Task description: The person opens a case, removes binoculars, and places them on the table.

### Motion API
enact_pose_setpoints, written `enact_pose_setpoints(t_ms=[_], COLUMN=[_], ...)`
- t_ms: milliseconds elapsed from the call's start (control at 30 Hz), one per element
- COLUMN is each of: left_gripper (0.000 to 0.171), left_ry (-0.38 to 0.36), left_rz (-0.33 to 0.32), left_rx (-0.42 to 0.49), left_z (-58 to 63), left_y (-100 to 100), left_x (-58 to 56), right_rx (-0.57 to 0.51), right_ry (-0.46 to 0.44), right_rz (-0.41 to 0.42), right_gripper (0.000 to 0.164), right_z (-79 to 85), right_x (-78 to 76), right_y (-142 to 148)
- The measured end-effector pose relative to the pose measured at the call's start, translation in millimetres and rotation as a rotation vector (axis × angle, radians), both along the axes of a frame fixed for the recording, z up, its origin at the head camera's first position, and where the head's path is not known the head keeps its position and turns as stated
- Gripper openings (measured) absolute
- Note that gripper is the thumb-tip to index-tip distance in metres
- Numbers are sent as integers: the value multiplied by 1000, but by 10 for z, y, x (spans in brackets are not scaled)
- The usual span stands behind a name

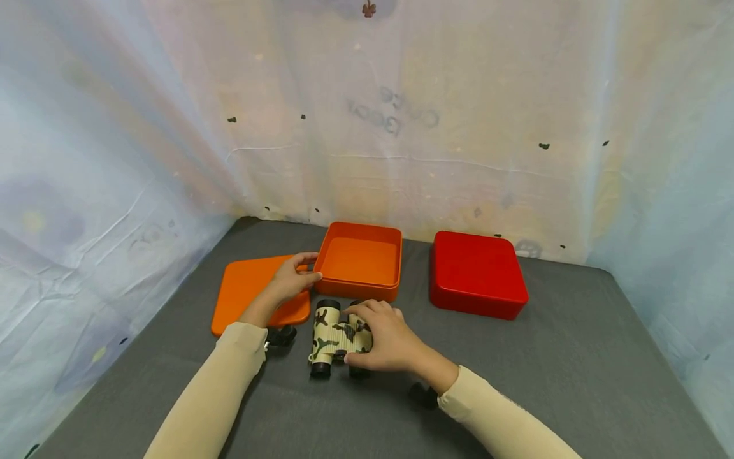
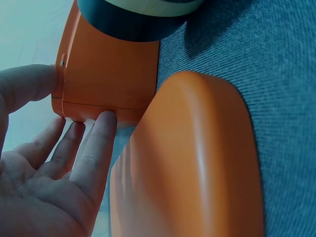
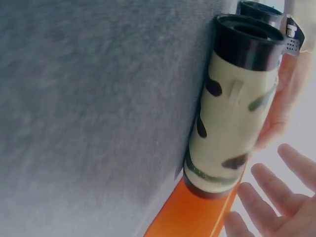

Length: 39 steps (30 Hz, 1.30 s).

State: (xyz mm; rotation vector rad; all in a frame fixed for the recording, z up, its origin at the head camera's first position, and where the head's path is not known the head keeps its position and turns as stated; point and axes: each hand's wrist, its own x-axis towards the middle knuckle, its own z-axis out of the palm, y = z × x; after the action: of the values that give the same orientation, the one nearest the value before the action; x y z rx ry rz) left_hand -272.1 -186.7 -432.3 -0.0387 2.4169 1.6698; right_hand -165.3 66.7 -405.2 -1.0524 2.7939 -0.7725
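Camouflage-patterned binoculars (image 1: 325,335) with black ends lie on the grey cloth, one barrel partly hidden by my right hand (image 1: 387,338). That hand reaches over them with spread fingers; in the right wrist view its fingertips appear apart from the near barrel (image 3: 229,123). My left hand (image 1: 292,277) holds the near left corner of an open orange box (image 1: 358,290), thumb at the rim and fingers against the side wall (image 2: 111,79). Nothing shows inside the box. Beneath the left wrist lies an orange lid (image 1: 246,290), flat on the cloth.
A closed red box (image 1: 478,268) stands right of the orange one. Grey cloth (image 1: 573,357) covers the table, and a pale patterned curtain (image 1: 459,115) hangs behind and at both sides. Dark wrist cameras sit on both wrists.
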Motion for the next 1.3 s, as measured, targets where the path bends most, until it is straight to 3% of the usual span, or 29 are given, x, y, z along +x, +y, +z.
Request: enact_pose_setpoints(t_ms=[233,367,433,600,733,900,1100,1300], left_gripper=[59,59,59,57,56,58,56,57], left_ry=[6,26,58,225,340,401,414,448], left_rz=[3,-8,-12,27,34,-10,-33,-52], left_rx=[-15,-76,-129,-216,-208,-144,-75,-33], left_z=[-1,39,75,234,476,740,867,902], left_y=[3,12,19,85,265,567,971,1361], left_x=[-11,9,28,80,169,296,333,311], right_rx=[-46,-65,-71,-99,-133,-151,-183,-215], right_ry=[2,13,25,52,74,106,123,155], right_rz=[-16,-34,-47,-90,-131,-184,-254,-326], right_gripper=[73,73,71,69,67,66,66,61], right_z=[46,77,103,209,321,435,566,745], right_x=[47,73,83,104,89,11,-113,-223], right_y=[153,240,291,444,588,806,1153,1510])
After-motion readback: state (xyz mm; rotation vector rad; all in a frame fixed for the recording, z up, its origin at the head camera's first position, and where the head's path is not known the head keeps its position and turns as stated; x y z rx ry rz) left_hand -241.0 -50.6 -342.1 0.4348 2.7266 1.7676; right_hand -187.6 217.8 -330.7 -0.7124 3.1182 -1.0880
